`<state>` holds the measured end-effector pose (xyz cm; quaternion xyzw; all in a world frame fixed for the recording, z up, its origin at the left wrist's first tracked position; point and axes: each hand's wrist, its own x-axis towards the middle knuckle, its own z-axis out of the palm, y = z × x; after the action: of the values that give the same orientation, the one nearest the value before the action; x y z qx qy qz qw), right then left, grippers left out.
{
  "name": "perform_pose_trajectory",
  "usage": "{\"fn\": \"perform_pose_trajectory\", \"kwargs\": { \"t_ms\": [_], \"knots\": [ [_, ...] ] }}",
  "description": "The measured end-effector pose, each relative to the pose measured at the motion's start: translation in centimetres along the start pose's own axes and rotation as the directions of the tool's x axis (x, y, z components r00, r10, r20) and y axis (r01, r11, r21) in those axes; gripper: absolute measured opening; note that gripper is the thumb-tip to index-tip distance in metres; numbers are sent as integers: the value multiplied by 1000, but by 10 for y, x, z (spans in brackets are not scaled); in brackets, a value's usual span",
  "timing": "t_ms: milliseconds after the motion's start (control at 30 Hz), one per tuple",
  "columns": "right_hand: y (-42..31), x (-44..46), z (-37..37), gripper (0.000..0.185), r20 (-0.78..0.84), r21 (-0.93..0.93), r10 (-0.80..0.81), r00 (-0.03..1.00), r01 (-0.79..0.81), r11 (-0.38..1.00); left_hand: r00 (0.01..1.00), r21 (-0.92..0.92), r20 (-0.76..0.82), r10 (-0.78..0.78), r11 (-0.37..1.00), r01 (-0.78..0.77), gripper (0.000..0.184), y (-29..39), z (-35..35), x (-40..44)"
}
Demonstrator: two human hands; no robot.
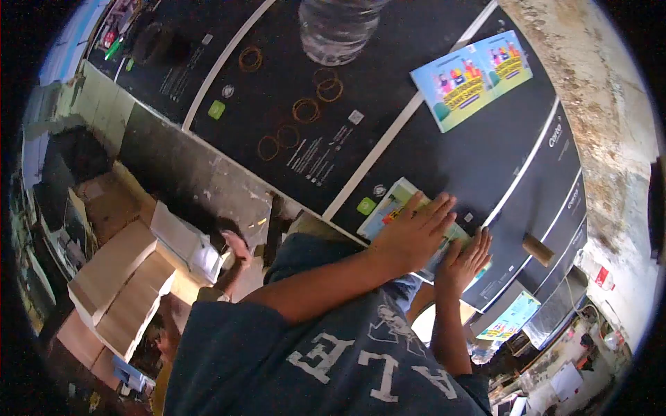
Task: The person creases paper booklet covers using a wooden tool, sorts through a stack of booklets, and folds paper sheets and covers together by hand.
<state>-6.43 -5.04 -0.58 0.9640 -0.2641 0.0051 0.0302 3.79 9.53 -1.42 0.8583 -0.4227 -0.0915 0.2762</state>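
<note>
A colourful printed sheet or booklet [388, 206] lies at the near edge of the black-covered table [430, 163], largely hidden under my hands. My left hand [415, 234] rests flat on it with the fingers stretched out. Beside it, my right hand [466, 262] also lies flat, fingers extended, over the right end of the same printed piece. Farther up the table is a matching printed cover with yellow lettering [472, 80], lying flat and apart from both hands.
Several rubber bands [305, 110] lie on the table's left half, near a large clear plastic bottle [340, 31]. A short brown cylinder [538, 249] is at right. Another printed sheet [510, 315] sits lower right. At left, another person's hand [238, 248] is near cardboard boxes [121, 284].
</note>
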Motion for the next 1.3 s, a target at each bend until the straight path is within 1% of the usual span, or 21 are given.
{"fn": "perform_pose_trajectory", "kwargs": {
  "t_ms": [33, 67, 133, 267, 333, 400, 467, 500, 567, 633, 700, 733, 800, 900, 967, 1067, 1100, 1133, 1200, 1267, 1300],
  "knots": [
    [-8, -1, -9, 50, 62, 116, -14, 998, 7, 993, 1000, 4, 4, 28, 1000, -28, 55, 0, -1, -2],
    [-22, -5, -9, 49, -13, 417, -104, 995, 100, 904, 998, 8, 9, 55, 998, -55, 56, 0, -3, -3],
    [-38, -10, -5, 50, -102, 542, -251, 962, 266, 797, 996, 45, 88, 20, 999, -24, 58, 0, -6, -2],
    [-40, -5, 0, 50, -76, 669, -162, 984, 170, 723, 984, 94, 178, -22, 996, 5, 61, 3, -9, 2],
    [-40, -1, -1, 50, -87, 661, -196, 977, 204, 722, 980, 129, 196, -31, 992, 6, 60, 3, -7, 4],
    [-37, -4, 8, 50, -50, 673, -181, 982, 167, 720, 974, 168, 221, -49, 986, 11, 59, 2, -4, 5],
    [-33, -9, 15, 52, -87, 698, -204, 975, 206, 686, 966, 197, 245, -81, 980, 32, 61, 4, -2, 5],
    [-32, -5, 14, 52, -75, 694, -172, 982, 175, 698, 962, 185, 269, -53, 983, 3, 61, 2, 0, 7],
    [-34, -1, 2, 54, 86, 696, -244, 966, 117, 708, 970, 241, 222, -100, 969, 45, 63, 1, 7, 2],
    [-38, 0, 6, 55, 181, 714, -279, 943, 70, 697, 981, 274, 176, -77, 961, 26, 60, -10, 12, 0],
    [-39, -5, 9, 55, -21, 675, -277, 961, 218, 705, 988, 459, 149, -35, 888, -38, 56, -15, 16, 1],
    [-36, -9, 8, 55, -27, 654, -211, 977, 177, 735, 985, 438, 167, 36, 893, -107, 56, -10, 19, 2],
    [-39, -13, 11, 57, -265, 775, -139, 954, 297, 558, 992, 557, 127, 2, 827, -73, 54, -8, 13, 2],
    [-30, -18, -3, 68, -226, 800, -64, 972, 223, 557, 986, 618, 143, 81, 771, -153, 55, -14, 20, -7],
    [-23, -23, -17, 72, -267, 817, 16, 963, 218, 534, 982, 679, 147, 119, 710, -187, 56, -14, 20, -5],
    [-14, -29, 0, 78, -335, 829, 80, 939, 253, 498, 985, 721, 169, -20, 684, -109, 68, -5, 23, -3],
    [-17, -26, 7, 79, -394, 784, 38, 918, 314, 536, 979, 745, 169, 117, 635, -205, 70, -49, 39, -17],
    [-19, -25, 13, 80, -451, 735, 2, 893, 370, 568, 973, 756, 185, 137, 613, -230, 70, -46, 33, -16],
    [-17, -30, 17, 82, -436, 771, 29, 900, 356, 529, 962, 749, 207, 181, 604, -274, 70, -39, 29, -11],
    [-14, -32, 19, 84, -535, 693, -61, 843, 479, 538, 951, 741, 227, 212, 596, -310, 70, -32, 27, -7],
    [-10, -33, 16, 89, -516, 773, -18, 856, 475, 421, 947, 740, 232, 224, 591, -321, 70, -29, 24, -6]
  ]
}}
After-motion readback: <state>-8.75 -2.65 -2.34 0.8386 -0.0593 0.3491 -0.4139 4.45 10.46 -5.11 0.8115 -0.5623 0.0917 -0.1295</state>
